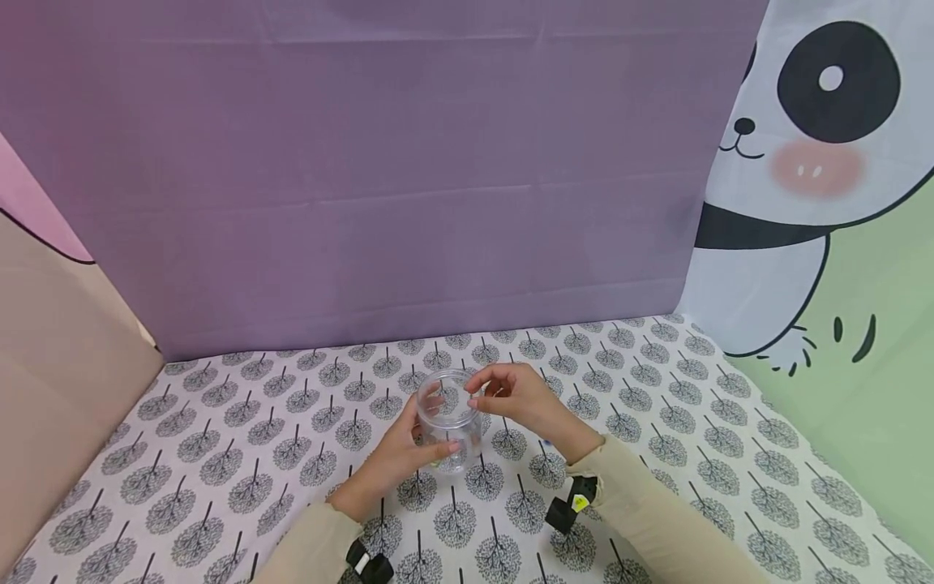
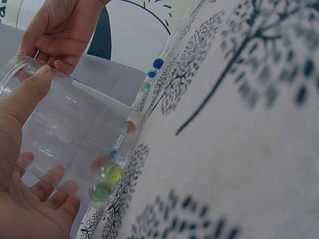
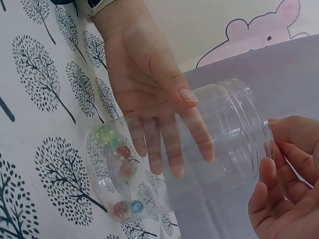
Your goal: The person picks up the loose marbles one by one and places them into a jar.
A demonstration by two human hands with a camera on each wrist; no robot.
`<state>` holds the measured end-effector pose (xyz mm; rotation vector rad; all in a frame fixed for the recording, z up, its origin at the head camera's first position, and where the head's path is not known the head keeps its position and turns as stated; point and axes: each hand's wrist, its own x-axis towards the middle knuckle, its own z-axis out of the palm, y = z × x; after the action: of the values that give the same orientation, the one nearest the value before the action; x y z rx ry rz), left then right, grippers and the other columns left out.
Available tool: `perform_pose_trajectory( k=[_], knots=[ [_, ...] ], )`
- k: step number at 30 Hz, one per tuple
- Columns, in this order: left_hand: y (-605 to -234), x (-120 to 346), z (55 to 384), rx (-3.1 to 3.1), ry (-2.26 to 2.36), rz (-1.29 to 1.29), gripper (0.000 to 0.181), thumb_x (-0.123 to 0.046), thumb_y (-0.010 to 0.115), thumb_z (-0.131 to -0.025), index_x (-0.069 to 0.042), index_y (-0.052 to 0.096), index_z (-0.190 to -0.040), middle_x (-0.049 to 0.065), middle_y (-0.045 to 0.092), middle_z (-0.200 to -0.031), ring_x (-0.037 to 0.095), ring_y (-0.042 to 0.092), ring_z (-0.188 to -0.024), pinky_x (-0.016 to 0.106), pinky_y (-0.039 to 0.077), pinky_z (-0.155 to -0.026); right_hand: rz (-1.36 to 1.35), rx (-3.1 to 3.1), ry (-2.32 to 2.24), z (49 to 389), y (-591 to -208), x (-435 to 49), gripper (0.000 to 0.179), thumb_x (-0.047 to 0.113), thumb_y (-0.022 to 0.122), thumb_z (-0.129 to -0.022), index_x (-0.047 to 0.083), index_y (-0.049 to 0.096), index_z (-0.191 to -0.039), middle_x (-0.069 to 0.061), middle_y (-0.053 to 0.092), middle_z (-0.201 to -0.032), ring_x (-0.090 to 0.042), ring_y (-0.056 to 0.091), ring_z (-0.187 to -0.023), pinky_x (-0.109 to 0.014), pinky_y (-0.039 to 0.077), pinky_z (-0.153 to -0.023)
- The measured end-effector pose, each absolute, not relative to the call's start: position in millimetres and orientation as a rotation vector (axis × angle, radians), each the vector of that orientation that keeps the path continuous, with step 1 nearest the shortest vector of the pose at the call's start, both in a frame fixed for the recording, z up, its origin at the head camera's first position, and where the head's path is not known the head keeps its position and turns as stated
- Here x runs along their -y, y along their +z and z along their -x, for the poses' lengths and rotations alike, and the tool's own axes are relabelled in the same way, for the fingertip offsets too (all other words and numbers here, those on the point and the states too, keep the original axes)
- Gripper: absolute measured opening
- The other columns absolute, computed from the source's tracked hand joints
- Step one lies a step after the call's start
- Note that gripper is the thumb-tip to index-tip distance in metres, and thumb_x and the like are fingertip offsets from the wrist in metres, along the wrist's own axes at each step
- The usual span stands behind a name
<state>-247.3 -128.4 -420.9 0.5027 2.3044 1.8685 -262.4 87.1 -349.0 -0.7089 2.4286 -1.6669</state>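
A clear plastic jar (image 1: 447, 422) stands upright on the patterned cloth, its mouth uncovered. My left hand (image 1: 401, 450) grips it from the left, thumb across the near side and fingers round the far side. Inside, several glass marbles lie on the bottom, among them a yellow one (image 2: 110, 172), a green one (image 2: 102, 191) and a blue one (image 3: 136, 206). My right hand (image 1: 521, 397) is at the jar's mouth, with thumb and forefinger tips right at the rim. A gap shows between those tips in the head view, and no marble is visible between them.
Outside the jar, a blue marble (image 2: 158, 63), a smaller-looking blue one (image 2: 152, 74) and a pale green one (image 2: 145, 87) lie on the tree-print cloth (image 1: 219, 487). A purple curtain (image 1: 409, 178) hangs behind, and a panda-print sheet (image 1: 773, 292) borders the right side.
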Motion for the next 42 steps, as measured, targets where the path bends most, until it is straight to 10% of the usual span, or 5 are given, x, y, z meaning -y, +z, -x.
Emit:
perform_pose_trajectory(
  k=[42],
  knots=[
    [-419.4,128.2,245.5,-2.288,1.881,-0.449,0.091,-0.017,0.079,-0.074,-0.027,0.027,-0.147,0.012,0.036,-0.146,0.035,0.045,-0.123,0.057,0.041,-0.097,0.512,-2.500,-1.602,265.0,-379.1,-160.6,0.023,0.020,0.069,-0.085,0.004,0.066,-0.102,-0.007,0.062,-0.088,-0.034,0.058,-0.079,-0.032,0.052,-0.061]
  ],
)
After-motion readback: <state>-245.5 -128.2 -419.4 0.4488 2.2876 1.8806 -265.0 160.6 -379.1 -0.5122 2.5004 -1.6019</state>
